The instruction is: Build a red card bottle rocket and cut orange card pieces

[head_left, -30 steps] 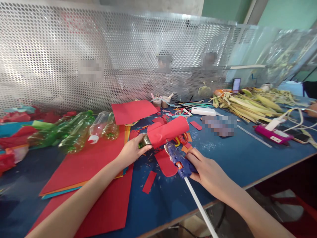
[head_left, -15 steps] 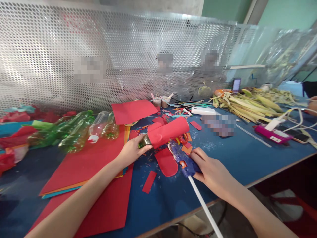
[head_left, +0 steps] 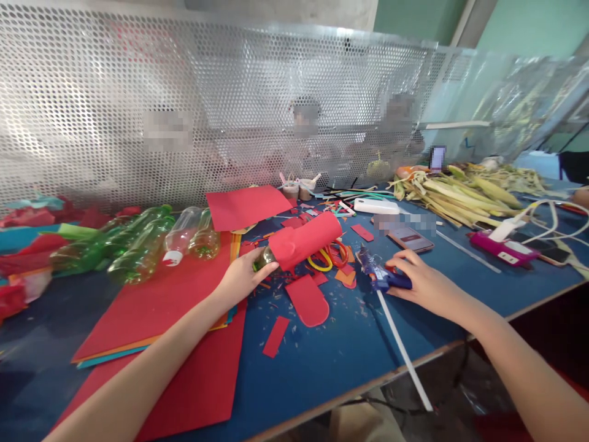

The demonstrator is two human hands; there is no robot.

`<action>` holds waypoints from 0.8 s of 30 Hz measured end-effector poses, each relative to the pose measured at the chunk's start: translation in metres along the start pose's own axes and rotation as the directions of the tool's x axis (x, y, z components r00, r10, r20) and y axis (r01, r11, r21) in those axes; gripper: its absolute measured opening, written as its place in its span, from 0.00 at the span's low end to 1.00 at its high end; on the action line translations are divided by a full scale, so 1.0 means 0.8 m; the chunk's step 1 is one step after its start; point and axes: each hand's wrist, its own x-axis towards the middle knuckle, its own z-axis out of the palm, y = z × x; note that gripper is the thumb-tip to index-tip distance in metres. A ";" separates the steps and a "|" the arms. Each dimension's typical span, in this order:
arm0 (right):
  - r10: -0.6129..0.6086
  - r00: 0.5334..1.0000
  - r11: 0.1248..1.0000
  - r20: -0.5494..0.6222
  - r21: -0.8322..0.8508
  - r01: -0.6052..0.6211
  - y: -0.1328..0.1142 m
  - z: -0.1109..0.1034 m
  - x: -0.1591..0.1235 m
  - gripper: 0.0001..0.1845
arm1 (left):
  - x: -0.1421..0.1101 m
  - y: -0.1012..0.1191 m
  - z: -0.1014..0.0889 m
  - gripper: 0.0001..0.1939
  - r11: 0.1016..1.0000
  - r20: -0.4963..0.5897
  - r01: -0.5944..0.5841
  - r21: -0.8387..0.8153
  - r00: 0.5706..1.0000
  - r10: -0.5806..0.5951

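My left hand [head_left: 246, 271] is closed round the green end of a plastic bottle [head_left: 264, 258]. Red foam sheet [head_left: 306, 240] wraps the rest of that bottle, which is held tilted above the table. My right hand [head_left: 416, 279] grips a blue glue gun [head_left: 384, 277] by its handle, to the right of the bottle and apart from it. A long white glue stick [head_left: 405, 350] juts from the gun's back over the table edge. Below the bottle lie a rounded red piece [head_left: 309, 301], a small red strip [head_left: 276, 336] and scissors [head_left: 338, 253] with red and yellow handles.
Several empty bottles [head_left: 142, 252] lie on the left by stacked coloured sheets [head_left: 161, 301]. A phone [head_left: 411, 236], a white case [head_left: 376, 206], dried husks [head_left: 464, 190] and a magenta power strip [head_left: 504, 250] lie on the right. A perforated screen [head_left: 257, 80] stands behind.
My right hand has carried the glue gun to the right, away from the bottle. The wrapped bottle in my left hand has shifted slightly left. The scissors show more fully.
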 end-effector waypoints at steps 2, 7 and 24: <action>-0.035 0.998 0.997 0.051 0.067 0.032 0.005 -0.003 0.010 0.18 | 0.000 0.001 0.000 0.33 1.000 -0.002 0.000 -0.003 1.000 0.000; -0.052 0.972 0.989 0.231 0.145 0.018 -0.007 -0.041 0.022 0.30 | 0.000 0.001 -0.001 0.32 1.000 -0.012 -0.004 -0.011 1.000 0.003; -0.372 0.923 0.922 0.103 -0.073 0.380 -0.178 0.009 0.091 0.08 | 0.001 0.000 -0.003 0.31 0.998 -0.004 -0.017 -0.068 1.000 0.017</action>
